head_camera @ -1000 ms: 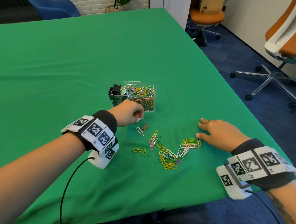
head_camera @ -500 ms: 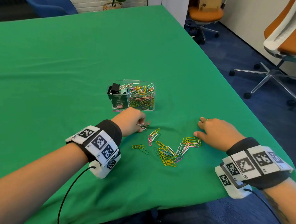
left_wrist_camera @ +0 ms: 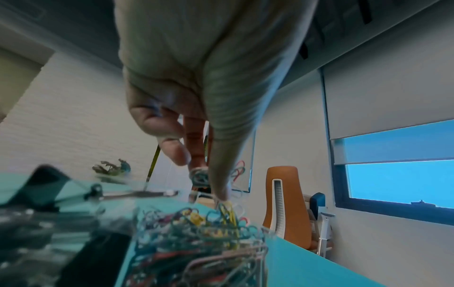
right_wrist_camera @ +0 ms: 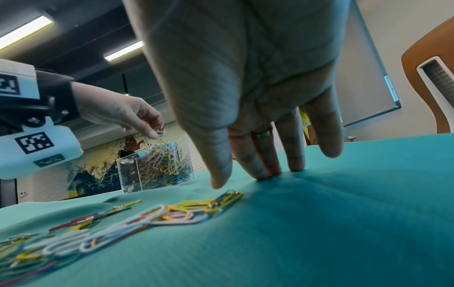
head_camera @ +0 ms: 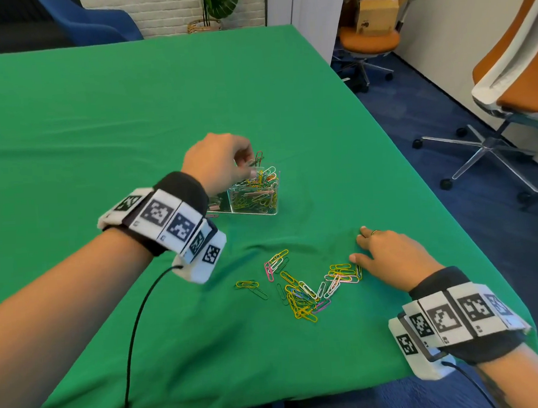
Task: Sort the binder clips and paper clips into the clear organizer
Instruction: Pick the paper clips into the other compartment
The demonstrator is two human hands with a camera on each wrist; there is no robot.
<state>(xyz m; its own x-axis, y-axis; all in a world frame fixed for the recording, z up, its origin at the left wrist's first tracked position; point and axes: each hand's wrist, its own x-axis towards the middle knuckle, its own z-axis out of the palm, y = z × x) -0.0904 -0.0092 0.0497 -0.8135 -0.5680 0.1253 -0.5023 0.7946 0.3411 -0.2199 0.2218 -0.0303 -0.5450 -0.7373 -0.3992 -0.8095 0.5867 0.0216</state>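
Observation:
The clear organizer (head_camera: pixel 272 200) stands mid-table, its right compartment heaped with coloured paper clips (head_camera: pixel 254 192); the left compartment is mostly hidden behind my left wrist. My left hand (head_camera: pixel 247 166) hovers just above the organizer and pinches a few paper clips (head_camera: pixel 258 158), red among them, also seen in the right wrist view as held clips (right_wrist_camera: pixel 160 130) over the organizer (right_wrist_camera: pixel 189 155). Loose paper clips (head_camera: pixel 306 289) lie scattered on the green cloth. My right hand (head_camera: pixel 362 245) rests fingers-straight on the cloth beside the pile's right end, fingertips (right_wrist_camera: pixel 263 174) pressing down.
The green-covered table (head_camera: pixel 132 117) ends close in front of me and at the right. Orange office chairs (head_camera: pixel 368 39) stand on the blue carpet to the right. A cable (head_camera: pixel 134 329) hangs from my left wrist unit.
My left hand picked clips off the cloth near the pile and lifted them up and away to above the organizer. The right hand stayed resting on the cloth.

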